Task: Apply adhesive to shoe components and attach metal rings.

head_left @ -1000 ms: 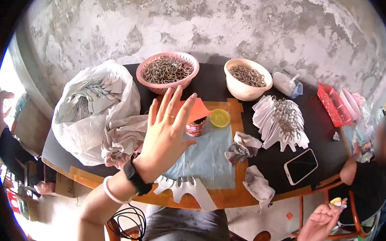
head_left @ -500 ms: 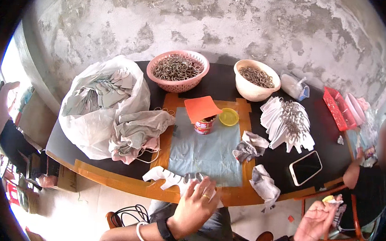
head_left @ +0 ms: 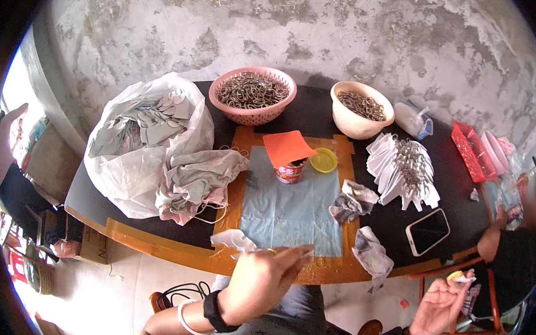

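Note:
At the table's front edge is my left hand (head_left: 260, 280), seen from the back, fingers drawn together and pointing right. A white cut-out piece (head_left: 234, 239) sticks out past its far left side; the rest is hidden behind the hand, which appears to grip it. Off the table at the lower right, my right hand (head_left: 434, 310) is palm up, its fingertips pinching a small yellow-and-white thing (head_left: 456, 276) too small to name. Beyond my left hand lies a blue sheet (head_left: 289, 215), bearing a small red-patterned tub (head_left: 289, 174) with an orange card (head_left: 289, 147) over it, beside a yellow lid (head_left: 323, 160).
Metal rings fill a pink basket (head_left: 251, 115) and a cream bowl (head_left: 353, 126) at the back. A plastic bag (head_left: 119, 186) of grey pieces and cloth stands left. Ringed white tags (head_left: 381, 168), crumpled cloths (head_left: 373, 260) and a phone (head_left: 428, 232) lie right. People sit at both sides.
My left hand has turned, its spread fingers now drawn together toward the right. The fanned white cut-outs beneath it are now mostly hidden. My right hand stays nearly still. The whole view has shifted slightly.

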`<control>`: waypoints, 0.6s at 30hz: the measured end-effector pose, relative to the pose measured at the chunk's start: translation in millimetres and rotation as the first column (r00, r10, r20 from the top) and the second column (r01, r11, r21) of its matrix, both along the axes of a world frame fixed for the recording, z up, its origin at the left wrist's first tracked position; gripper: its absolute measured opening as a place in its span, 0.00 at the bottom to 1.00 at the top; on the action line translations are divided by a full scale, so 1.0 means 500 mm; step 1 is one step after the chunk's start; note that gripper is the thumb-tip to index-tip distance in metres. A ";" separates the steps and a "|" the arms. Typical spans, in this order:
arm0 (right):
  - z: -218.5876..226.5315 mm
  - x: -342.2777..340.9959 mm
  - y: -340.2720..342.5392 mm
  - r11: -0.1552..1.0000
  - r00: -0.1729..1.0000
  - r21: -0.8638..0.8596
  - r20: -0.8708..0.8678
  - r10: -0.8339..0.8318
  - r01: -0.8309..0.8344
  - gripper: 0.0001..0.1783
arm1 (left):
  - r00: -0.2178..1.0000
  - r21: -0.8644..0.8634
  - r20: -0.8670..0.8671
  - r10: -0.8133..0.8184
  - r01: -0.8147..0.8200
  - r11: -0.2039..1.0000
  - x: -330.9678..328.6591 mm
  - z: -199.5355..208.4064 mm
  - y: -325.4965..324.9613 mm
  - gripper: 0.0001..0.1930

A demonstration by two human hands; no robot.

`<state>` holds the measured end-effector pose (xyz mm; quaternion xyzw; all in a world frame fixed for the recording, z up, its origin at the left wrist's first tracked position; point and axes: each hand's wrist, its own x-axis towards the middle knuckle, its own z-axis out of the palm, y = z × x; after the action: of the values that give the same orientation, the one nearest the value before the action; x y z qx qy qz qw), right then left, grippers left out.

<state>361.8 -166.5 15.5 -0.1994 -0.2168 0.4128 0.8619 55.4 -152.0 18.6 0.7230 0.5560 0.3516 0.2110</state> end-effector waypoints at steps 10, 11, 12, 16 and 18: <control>-0.002 -0.021 0.004 1.000 1.000 -0.024 -0.004 0.012 -0.012 0.23 | 0.324 -0.250 0.903 0.282 -0.138 0.958 -0.084 -0.040 0.028 0.15; -0.004 -0.020 0.006 0.999 0.998 -0.003 0.033 0.054 -0.054 0.23 | 0.319 -0.246 0.901 0.294 -0.184 0.952 -0.088 -0.058 0.015 0.15; -0.002 -0.024 0.006 0.999 0.998 -0.004 0.036 0.048 -0.048 0.23 | 0.318 -0.247 0.902 0.294 -0.178 0.952 -0.097 -0.080 0.001 0.15; -0.008 -0.039 0.017 0.996 0.994 -0.025 0.069 0.090 -0.088 0.21 | 0.816 -0.158 0.402 0.416 -0.385 0.909 -0.108 -0.104 -0.068 0.19; -0.011 -0.052 0.022 0.990 0.982 -0.012 0.124 0.140 -0.140 0.20 | 0.846 -0.215 0.302 0.439 -0.388 0.896 -0.109 -0.095 -0.089 0.20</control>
<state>336.1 -155.3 9.8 -0.2103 -0.2828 0.4596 0.8152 1.2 -196.7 -28.8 0.4960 0.6775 0.4677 0.2760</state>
